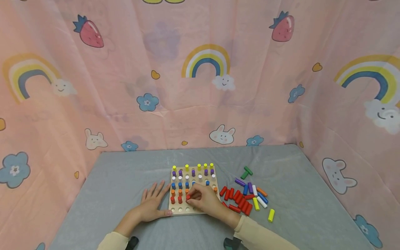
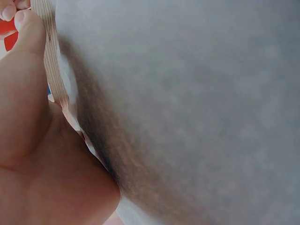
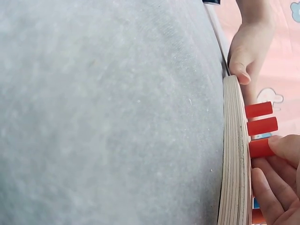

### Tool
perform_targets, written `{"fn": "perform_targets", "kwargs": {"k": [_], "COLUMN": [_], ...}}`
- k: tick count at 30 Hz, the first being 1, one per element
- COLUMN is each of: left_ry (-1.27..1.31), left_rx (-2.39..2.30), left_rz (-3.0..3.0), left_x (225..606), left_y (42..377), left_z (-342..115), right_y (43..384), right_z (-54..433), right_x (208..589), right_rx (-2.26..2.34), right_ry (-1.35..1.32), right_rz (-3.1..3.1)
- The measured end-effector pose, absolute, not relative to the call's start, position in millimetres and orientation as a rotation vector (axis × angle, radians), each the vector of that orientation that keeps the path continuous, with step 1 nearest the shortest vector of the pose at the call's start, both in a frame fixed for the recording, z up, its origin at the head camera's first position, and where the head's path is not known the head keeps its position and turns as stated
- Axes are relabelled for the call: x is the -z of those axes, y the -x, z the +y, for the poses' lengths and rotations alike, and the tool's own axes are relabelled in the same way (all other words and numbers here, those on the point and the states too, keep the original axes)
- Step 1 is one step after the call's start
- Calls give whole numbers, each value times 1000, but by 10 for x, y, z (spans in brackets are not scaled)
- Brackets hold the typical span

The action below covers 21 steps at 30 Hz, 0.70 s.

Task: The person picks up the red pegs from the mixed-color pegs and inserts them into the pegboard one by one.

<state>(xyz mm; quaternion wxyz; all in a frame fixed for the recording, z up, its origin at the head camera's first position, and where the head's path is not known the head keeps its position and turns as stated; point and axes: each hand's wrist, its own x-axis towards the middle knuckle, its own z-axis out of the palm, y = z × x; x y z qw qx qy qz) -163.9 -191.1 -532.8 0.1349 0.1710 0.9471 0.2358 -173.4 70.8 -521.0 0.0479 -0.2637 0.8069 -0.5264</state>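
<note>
A wooden pegboard [image 1: 179,213] lies on the table with rows of yellow, purple, white, blue, orange and red pegs standing in it. My right hand [image 1: 206,199] pinches a red peg [image 3: 261,147] between thumb and finger, upright at the third place in the red row. Two red pegs [image 1: 180,200] stand to its left. My left hand [image 1: 150,205] lies spread on the cloth at the board's left side, its thumb on the front left corner. Part of the board's right half is hidden under my right hand. The front row shows bare holes.
Right of the board lies a loose pile of red pegs [image 1: 243,203], with blue, white, purple and orange ones mixed in. Two green pegs [image 1: 244,174] lie behind it, a yellow peg [image 1: 271,215] in front. A grey cloth [image 1: 131,170] covers the table; a pink printed curtain [image 1: 175,128] hangs around it.
</note>
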Motion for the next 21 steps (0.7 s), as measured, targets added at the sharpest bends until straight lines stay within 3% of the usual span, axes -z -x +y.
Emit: {"fn": "perform_targets", "kwargs": {"k": [21], "left_ry": [-467], "left_rx": [-665], "left_rz": [2727], "left_x": [5317], "left_y": [1653], "left_z": [-1905], "right_y": [1755], "right_z": [720], "right_x": [5226], "right_rx": [1550], "right_ry": [804], "right_rz": [2466]}}
